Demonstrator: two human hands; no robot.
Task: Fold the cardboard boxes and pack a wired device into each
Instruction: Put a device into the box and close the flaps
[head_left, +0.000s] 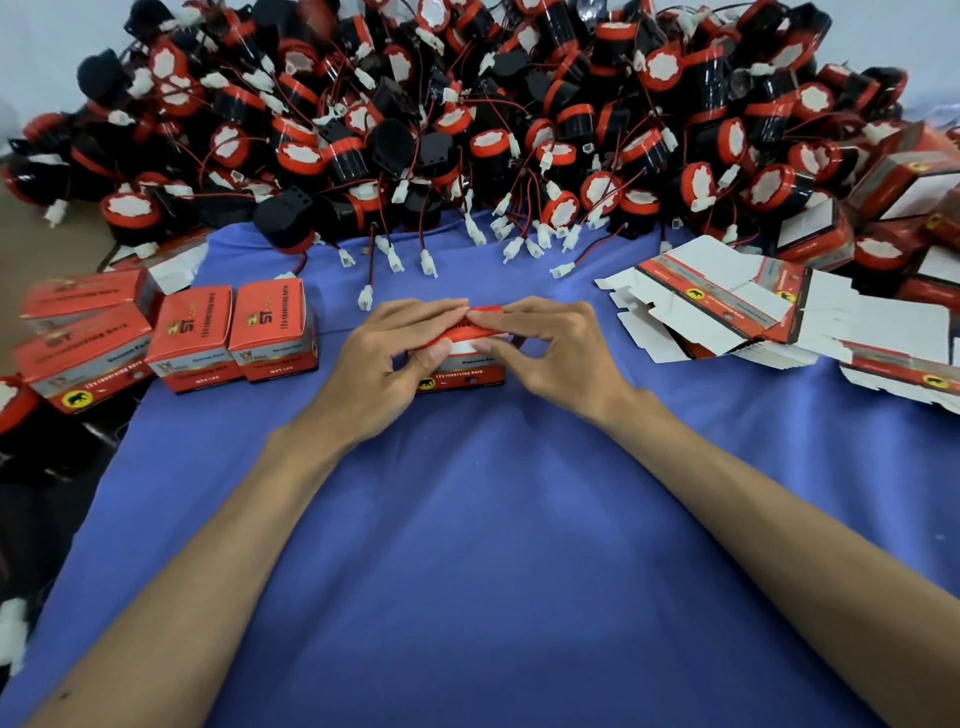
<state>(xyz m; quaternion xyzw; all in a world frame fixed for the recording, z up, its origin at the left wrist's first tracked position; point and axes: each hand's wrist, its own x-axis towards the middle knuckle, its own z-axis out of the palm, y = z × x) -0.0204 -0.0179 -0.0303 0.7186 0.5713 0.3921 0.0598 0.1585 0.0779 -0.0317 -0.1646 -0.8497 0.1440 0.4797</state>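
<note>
The left hand (395, 353) holds the box (467, 375) on the desk (467, 519), fingers curled. The right hand (550, 348) pinches its flap (458, 326).

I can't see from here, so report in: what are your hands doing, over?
Left hand and right hand both grip the box. Box upright on the cloth, top flap not yet flat. Loose plugs just behind.
</note>
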